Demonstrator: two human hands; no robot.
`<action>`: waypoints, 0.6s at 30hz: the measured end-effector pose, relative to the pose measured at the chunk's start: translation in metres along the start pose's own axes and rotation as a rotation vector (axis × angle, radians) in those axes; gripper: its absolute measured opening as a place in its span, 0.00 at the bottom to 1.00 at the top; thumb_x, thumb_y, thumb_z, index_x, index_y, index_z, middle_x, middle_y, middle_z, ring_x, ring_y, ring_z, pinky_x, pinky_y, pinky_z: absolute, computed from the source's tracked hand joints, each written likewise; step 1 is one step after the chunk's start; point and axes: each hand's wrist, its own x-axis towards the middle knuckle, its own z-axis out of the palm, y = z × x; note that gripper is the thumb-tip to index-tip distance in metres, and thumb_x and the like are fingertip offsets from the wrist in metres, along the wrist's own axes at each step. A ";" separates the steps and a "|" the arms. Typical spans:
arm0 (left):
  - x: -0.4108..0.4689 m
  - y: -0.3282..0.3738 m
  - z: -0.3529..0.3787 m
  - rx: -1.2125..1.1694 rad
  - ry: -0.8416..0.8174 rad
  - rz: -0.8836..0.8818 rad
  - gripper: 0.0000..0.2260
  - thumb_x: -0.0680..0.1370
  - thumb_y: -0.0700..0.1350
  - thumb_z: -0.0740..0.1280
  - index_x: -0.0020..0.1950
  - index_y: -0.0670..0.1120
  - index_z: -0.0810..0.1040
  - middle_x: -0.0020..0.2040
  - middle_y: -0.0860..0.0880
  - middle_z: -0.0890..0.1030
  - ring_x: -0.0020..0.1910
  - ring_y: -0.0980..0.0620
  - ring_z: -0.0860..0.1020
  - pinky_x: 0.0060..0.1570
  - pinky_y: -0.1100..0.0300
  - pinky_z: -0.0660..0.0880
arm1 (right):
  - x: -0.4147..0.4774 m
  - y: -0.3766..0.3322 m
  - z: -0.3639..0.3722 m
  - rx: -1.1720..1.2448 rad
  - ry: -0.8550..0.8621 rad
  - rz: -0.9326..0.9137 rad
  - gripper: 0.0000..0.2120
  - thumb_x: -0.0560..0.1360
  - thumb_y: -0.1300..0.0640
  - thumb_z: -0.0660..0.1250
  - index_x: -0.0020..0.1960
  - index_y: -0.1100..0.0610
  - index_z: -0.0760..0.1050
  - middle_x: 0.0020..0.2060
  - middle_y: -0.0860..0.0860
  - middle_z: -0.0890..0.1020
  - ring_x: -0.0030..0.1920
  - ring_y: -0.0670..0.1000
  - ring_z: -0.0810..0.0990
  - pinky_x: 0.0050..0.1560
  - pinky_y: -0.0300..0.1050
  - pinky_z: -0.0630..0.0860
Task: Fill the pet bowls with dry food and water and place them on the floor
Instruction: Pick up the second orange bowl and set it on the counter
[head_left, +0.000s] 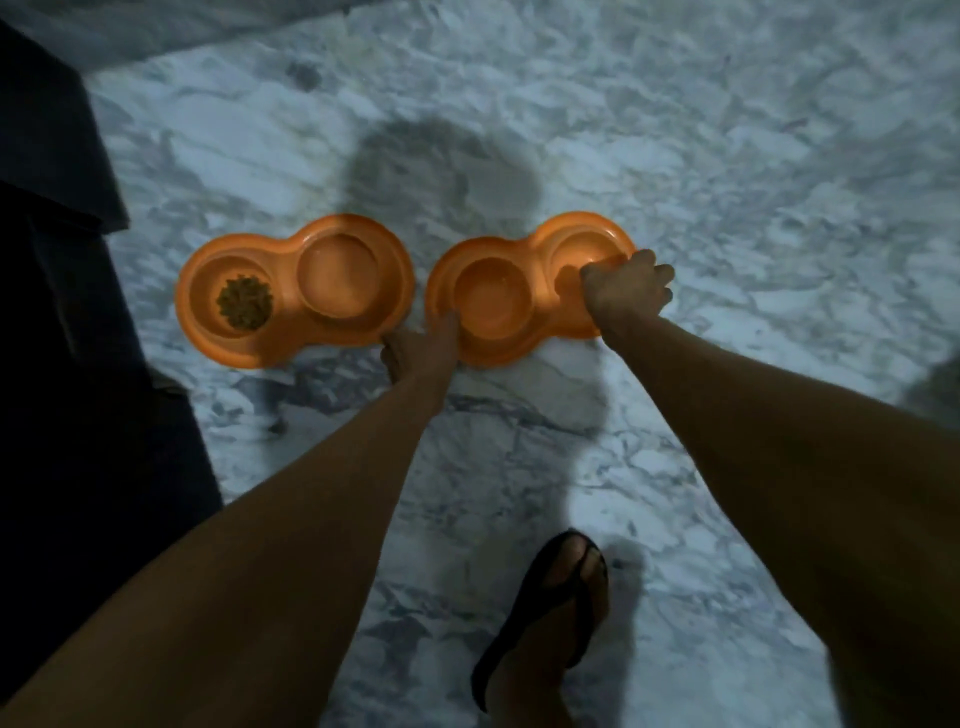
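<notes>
Pet bowls, two orange plastic double-well feeders, sit side by side on the white-and-grey marbled floor (675, 156). The left hand (421, 348) grips the near-left rim of the right-hand feeder (514, 291), fingers curled over its edge. The right hand (626, 286) is closed on that feeder's far-right end, thumb inside the rim, covering part of the far well. A two-handed hold at opposite ends keeps the unit level, consistent with setting down or aligning a bowl that may carry liquid. Whether the feeder rests fully on the floor or is just above it cannot be determined.

The visible well of this feeder appears smooth and glossy; water is possible but unconfirmed. The left-hand feeder (291, 291) lies just beside it, nearly touching, with a mound of brown dry kibble (244, 303) in its left well and nothing evident in its right well. Dark furniture (62, 312) borders the left side. A foot in a black sandal (550, 613) stands behind the bowls.

Judgement: placement is nearly complete.
</notes>
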 end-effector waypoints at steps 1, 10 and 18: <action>0.000 -0.004 0.012 0.022 -0.034 -0.063 0.46 0.71 0.60 0.72 0.79 0.41 0.52 0.75 0.40 0.65 0.72 0.40 0.67 0.66 0.44 0.70 | 0.010 0.007 -0.001 0.003 -0.022 0.042 0.32 0.74 0.48 0.69 0.72 0.60 0.63 0.71 0.59 0.64 0.70 0.62 0.66 0.67 0.54 0.66; -0.001 0.002 0.035 -0.019 0.031 -0.051 0.32 0.73 0.50 0.71 0.73 0.43 0.63 0.69 0.40 0.70 0.63 0.39 0.74 0.58 0.41 0.77 | 0.028 0.038 -0.006 0.164 -0.102 0.036 0.21 0.71 0.53 0.70 0.60 0.61 0.72 0.58 0.58 0.77 0.57 0.58 0.78 0.59 0.55 0.78; -0.095 0.068 -0.036 -0.094 0.118 0.061 0.21 0.70 0.46 0.72 0.61 0.41 0.74 0.56 0.42 0.79 0.54 0.40 0.80 0.54 0.43 0.79 | -0.047 -0.002 -0.099 0.222 -0.090 0.016 0.20 0.70 0.53 0.70 0.58 0.62 0.72 0.50 0.55 0.76 0.47 0.55 0.76 0.45 0.49 0.76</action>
